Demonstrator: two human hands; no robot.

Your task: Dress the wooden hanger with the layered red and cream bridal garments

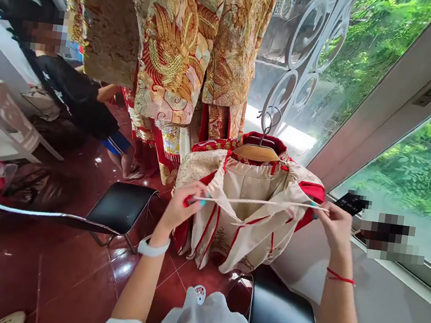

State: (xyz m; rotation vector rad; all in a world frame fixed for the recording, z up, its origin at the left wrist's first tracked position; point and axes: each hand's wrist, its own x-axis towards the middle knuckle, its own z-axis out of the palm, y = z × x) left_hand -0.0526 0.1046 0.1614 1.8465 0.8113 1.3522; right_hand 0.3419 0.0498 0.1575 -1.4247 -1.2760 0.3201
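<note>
A cream skirt with red trim and gold beadwork (253, 179) hangs in front of me, open at its gathered waist. My left hand (185, 200) is closed, pinching one end of a thin cream drawstring (261, 202). Opposite it, my right hand (333, 219) pinches the other end. Between the two hands the string runs nearly straight across the waist opening. Behind the waistband sits a wooden hanger (258, 153) with a metal hook, and a red garment (268, 141) shows around it.
Gold embroidered garments (179, 45) hang behind, beside a window with white scrollwork (307, 36). Black chairs stand at left (122, 207) and near my lap (282, 318). A person in dark clothes (77, 90) is at the far left. A phone (353, 202) stands by the sill.
</note>
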